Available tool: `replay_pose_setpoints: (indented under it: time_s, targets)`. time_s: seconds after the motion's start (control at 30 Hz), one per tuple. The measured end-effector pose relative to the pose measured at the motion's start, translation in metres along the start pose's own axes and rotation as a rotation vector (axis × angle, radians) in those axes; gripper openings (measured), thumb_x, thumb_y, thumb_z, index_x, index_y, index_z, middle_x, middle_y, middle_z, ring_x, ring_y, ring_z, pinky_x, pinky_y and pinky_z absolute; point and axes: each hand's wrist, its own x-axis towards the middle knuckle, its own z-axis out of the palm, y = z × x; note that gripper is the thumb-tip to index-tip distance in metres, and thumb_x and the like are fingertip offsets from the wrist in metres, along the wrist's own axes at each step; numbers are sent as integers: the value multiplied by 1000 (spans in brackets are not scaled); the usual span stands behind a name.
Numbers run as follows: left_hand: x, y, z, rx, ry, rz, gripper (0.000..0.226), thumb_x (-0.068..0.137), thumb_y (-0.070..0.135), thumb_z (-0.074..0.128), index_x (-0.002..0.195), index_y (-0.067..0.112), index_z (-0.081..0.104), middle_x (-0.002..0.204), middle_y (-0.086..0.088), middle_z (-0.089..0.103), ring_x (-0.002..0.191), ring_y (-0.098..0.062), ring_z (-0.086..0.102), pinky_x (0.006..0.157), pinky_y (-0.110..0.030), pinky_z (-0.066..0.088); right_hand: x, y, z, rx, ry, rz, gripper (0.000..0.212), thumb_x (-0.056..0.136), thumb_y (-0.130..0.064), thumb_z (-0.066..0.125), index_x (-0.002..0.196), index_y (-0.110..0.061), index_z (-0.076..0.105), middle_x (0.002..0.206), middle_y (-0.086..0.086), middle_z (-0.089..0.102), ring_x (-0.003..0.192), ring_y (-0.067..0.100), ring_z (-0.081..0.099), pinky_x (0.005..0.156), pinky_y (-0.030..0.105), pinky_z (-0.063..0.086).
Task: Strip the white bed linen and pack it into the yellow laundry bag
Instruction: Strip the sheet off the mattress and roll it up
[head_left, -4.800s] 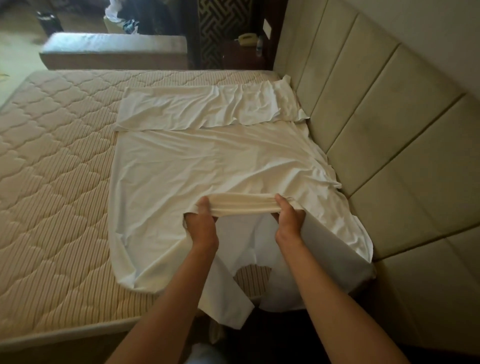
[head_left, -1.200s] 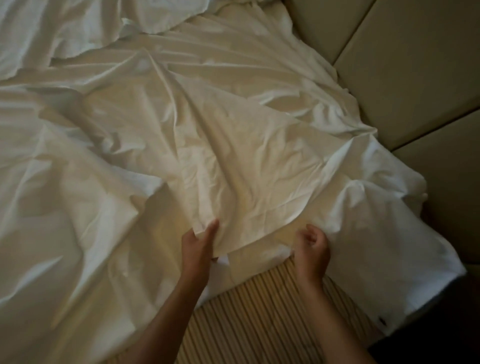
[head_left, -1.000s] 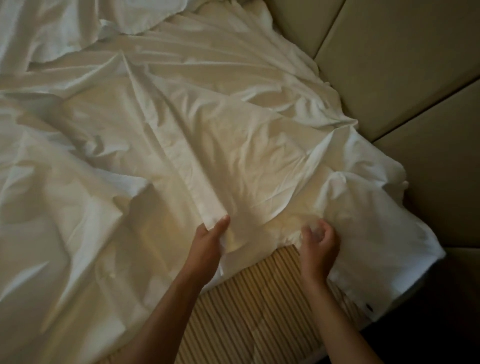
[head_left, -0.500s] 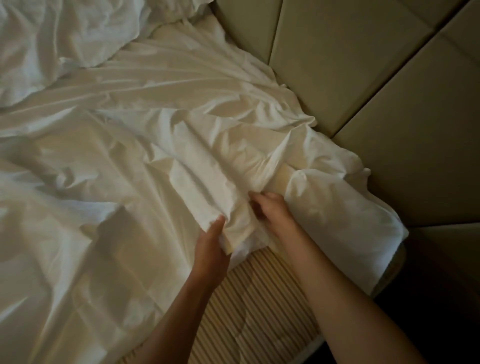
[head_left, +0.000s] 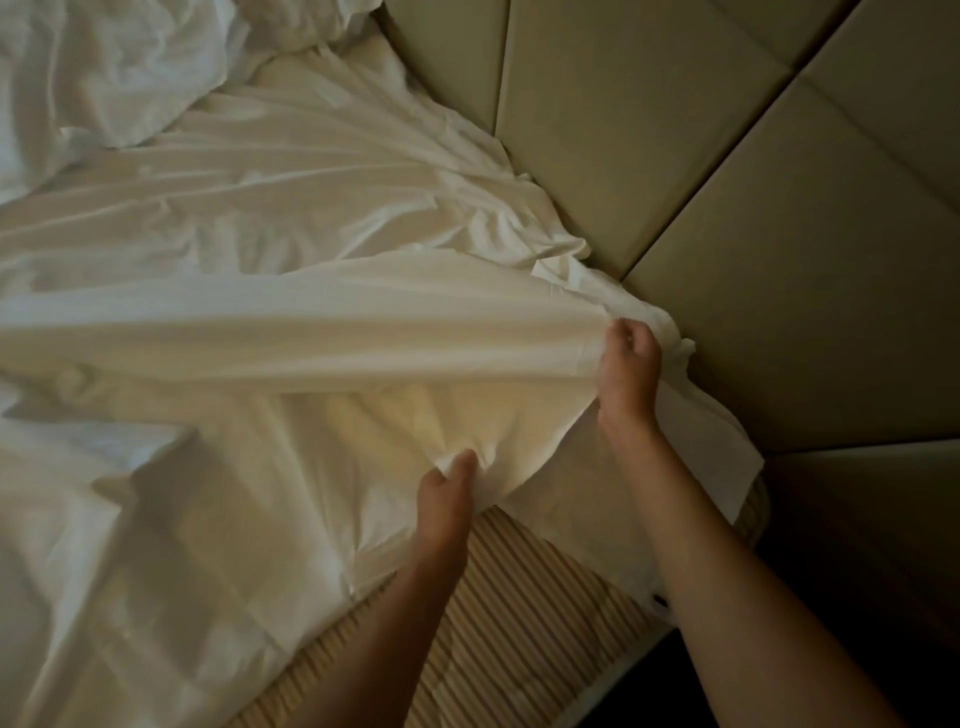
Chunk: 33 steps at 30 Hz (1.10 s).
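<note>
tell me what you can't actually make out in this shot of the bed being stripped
- Yellow laundry bag: nowhere in the head view.
- Left hand: fingertips buried in the white sheet it grips.
- Right hand: fingers curl into the sheet; grip hidden.
- Mattress: only a striped corner shows; the sheet covers the rest.
- Small dark mark at the sheet's hem: too small to read.
- Floor beside the headboard: too dark.

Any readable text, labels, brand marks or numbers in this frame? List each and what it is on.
None can be read. The white sheet, the striped mattress and the padded headboard show no print. A small dark tag sits at the sheet's lower edge, too small and dim to read.
</note>
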Motion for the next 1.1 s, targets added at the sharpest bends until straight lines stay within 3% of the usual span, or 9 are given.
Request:
replay_pose_setpoints:
  time_s: [0.17,0.27,0.37,0.47,0.53,0.77,0.9,0.97,1.1]
  targets:
    - [-7,-7,26,-17,193,65,32,99,29,55,124,9,54,112,-1,64,97,-9,61,73,-22,51,-18,44,-34,-158,-173,92,32,91,-25,69,120,-18,57,97,-8,65,79,4,63,66,22,55]
    - [-8,-6,32,-73,250,57,26,99,24,56,117,7,60,106,-2,67,95,-12,63,68,-21,50,-46,78,-67,-266,62,68,34,95,-33,62,120,-10,62,101,-6,65,88,7,62,76,22,54]
    - [-9,-13,33,-81,229,-31,20,100,24,56,104,7,64,93,0,68,90,-18,65,69,-26,51,-64,121,-103,-480,306,128,60,88,-41,63,130,2,56,127,21,60,118,37,54,102,48,44]
    - [-17,-31,38,-51,128,-124,30,99,28,56,105,0,66,98,-14,71,89,-28,67,69,-35,56,-78,139,-118,-542,344,285,80,84,-32,77,145,4,40,145,27,43,134,42,40,112,50,32]
    - [-19,-42,41,-5,119,-112,36,99,31,57,104,-3,68,99,-18,72,85,-28,67,61,-29,52,-86,145,-122,-546,367,320,87,81,-32,79,148,2,35,148,26,41,136,42,39,112,50,32]
    - [-27,-52,41,-91,116,-79,38,97,27,62,127,3,62,121,-11,68,109,-30,65,92,-51,56,-97,154,-134,-601,422,467,84,75,-47,80,140,-4,48,135,27,52,122,44,50,98,49,43]
    - [-29,-56,43,-187,-1,-161,12,100,22,58,109,20,64,115,-4,68,104,-25,66,81,-40,58,-95,155,-140,-575,454,501,87,74,-52,80,141,-6,48,135,24,53,121,43,52,95,51,45]
    - [-27,-57,44,-222,-50,-182,22,101,25,56,120,16,62,118,-6,68,103,-26,67,73,-35,59,-98,157,-140,-460,453,482,82,74,-47,80,139,-7,48,131,18,57,115,39,57,91,48,49]
    - [-28,-55,48,-242,-96,-218,35,103,24,52,135,10,52,113,-5,67,100,-26,68,65,-30,59,-112,151,-134,-349,374,384,24,80,-35,72,92,-15,66,84,-3,66,83,28,67,64,31,48]
